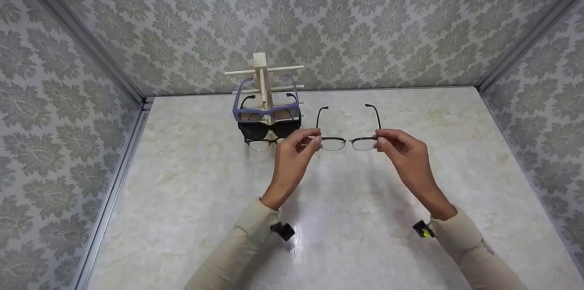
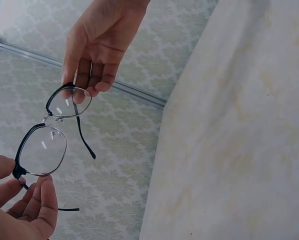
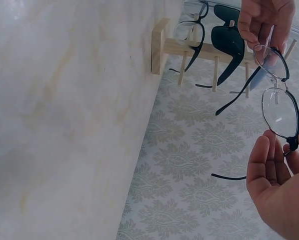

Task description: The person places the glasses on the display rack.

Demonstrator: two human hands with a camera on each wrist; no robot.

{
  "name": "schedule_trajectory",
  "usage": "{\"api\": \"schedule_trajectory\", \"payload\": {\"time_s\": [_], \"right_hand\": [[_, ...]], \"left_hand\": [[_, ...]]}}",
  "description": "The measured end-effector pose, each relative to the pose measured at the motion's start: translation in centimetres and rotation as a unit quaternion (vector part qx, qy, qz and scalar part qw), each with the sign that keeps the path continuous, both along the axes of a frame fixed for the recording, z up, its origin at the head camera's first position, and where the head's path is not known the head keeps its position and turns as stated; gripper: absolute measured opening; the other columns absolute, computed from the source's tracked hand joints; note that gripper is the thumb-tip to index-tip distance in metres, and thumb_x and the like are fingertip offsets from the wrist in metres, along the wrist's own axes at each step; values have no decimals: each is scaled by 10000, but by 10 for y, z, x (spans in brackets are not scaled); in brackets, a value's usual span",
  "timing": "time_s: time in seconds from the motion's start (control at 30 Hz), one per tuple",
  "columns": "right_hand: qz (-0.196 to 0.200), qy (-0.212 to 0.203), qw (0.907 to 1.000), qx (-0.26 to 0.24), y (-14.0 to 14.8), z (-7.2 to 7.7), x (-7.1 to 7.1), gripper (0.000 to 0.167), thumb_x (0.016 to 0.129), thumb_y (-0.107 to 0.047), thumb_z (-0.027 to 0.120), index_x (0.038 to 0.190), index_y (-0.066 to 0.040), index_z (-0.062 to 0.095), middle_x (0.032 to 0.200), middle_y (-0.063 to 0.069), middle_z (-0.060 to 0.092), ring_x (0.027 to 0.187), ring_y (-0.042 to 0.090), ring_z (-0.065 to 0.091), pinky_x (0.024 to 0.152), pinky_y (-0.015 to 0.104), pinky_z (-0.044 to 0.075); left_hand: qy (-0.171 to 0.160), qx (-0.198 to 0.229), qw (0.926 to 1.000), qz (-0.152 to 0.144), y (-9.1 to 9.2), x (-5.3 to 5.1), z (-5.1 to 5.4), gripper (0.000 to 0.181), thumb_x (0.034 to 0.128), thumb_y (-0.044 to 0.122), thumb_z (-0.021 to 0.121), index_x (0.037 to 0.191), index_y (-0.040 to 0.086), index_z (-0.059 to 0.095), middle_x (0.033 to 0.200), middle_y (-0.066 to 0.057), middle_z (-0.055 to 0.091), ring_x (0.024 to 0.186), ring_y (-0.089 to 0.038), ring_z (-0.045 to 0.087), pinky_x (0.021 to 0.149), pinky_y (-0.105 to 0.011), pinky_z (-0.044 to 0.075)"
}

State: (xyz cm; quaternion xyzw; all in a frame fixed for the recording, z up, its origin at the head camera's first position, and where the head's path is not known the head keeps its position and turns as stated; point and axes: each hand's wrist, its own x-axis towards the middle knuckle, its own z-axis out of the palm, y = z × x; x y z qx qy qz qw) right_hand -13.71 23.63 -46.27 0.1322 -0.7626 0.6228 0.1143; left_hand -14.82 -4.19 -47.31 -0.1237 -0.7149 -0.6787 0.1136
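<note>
A pair of eyeglasses (image 1: 334, 144) with black upper rims and clear lenses is held up above the table, its temples unfolded and pointing away. My left hand (image 1: 294, 155) pinches the left corner of the frame between thumb and fingers. At the opposite corner my right hand (image 1: 407, 153) pinches the frame in the same manner. In the left wrist view the lenses of the eyeglasses (image 2: 42, 150) show both hinge corners covered by fingertips. The right wrist view shows the eyeglasses (image 3: 281, 112) passing in front of part of the rack.
Left of the hands stands a wooden eyewear rack (image 1: 259, 61) with crossbars. It bears purple-framed glasses (image 1: 267, 112), black sunglasses (image 1: 254, 131) and, lowest, another clear-lens pair (image 1: 259, 145). A marbled white table (image 1: 182, 199) lies beneath, with patterned walls (image 1: 346, 21) on three sides.
</note>
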Motion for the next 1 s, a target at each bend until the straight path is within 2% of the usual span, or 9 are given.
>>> {"api": "schedule_trajectory", "payload": {"time_s": [0.27,0.4,0.57,0.87,1.0], "right_hand": [[-76,137,9999,-31,-4,9,-4,209,1083,-13,693,1270,-9,786,1115,161,774,971,228,759,905,293,638],[-62,233,9997,-81,-6,13,-5,217,1077,7,693,1277,10,778,1119,141,778,967,222,762,894,294,640],[6,322,9990,-297,-10,19,-7,248,1074,29,686,1312,41,752,1151,193,762,975,232,754,888,294,635],[98,686,9963,-511,-15,30,-10,238,1072,35,683,1298,74,745,1161,217,751,978,246,754,873,280,633],[94,745,9957,-547,-16,36,-11,235,1070,39,683,1293,84,743,1163,219,751,981,260,754,874,280,634]], "left_hand": [[121,4,9999,58,-3,-3,9,207,1063,79,748,1247,2,801,1167,-138,770,955,-213,779,896,-332,651],[224,-12,9997,92,-5,-3,14,200,1059,73,751,1239,1,804,1152,-135,773,952,-226,781,889,-328,652],[360,-22,9993,113,-7,-4,21,206,1060,68,749,1242,-14,799,1136,-130,772,948,-238,785,879,-315,651],[652,-315,9970,255,-11,-3,35,220,1076,89,731,1267,2,798,1148,-80,778,945,-133,770,831,-290,637],[729,-284,9966,258,-12,-4,40,220,1077,90,732,1269,6,799,1162,-80,773,952,-132,763,819,-278,625]]}}
